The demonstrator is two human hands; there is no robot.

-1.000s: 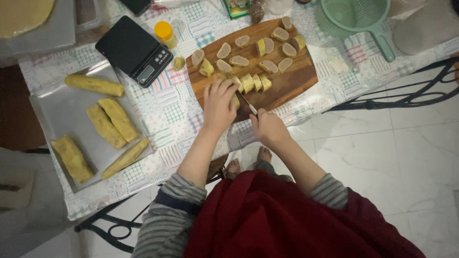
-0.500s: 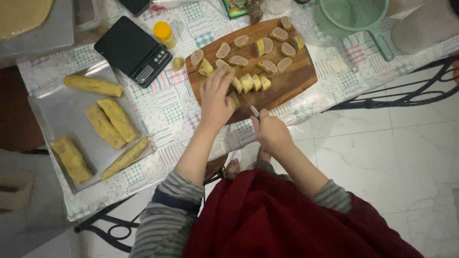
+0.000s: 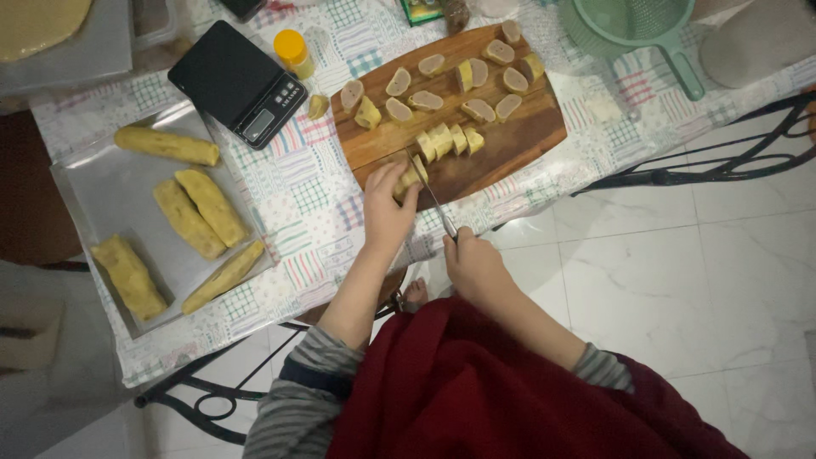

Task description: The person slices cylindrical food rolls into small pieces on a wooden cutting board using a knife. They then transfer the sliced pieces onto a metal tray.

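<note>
The left hand (image 3: 387, 208) is closed over the near end of a short yellow dough log (image 3: 408, 181) lying on the oval brown wooden cutting board (image 3: 518, 140), pinning it flat. The right hand (image 3: 474, 265) is closed round the handle of a thin-bladed kitchen knife (image 3: 432, 197); the blade runs up and away from that grip and meets the log just beyond the left fingertips. The log's long axis continues away from the left hand into a row of cut yellow slices (image 3: 448, 139), so the knife crosses it roughly square. The left hand is the nearer to the log. Further cut rounds (image 3: 476, 81) lie scattered over the far half of the board. Well to the left of both hands, a grey metal baking tray (image 3: 81, 191) holds five uncut yellow dough logs (image 3: 197, 208).
</note>
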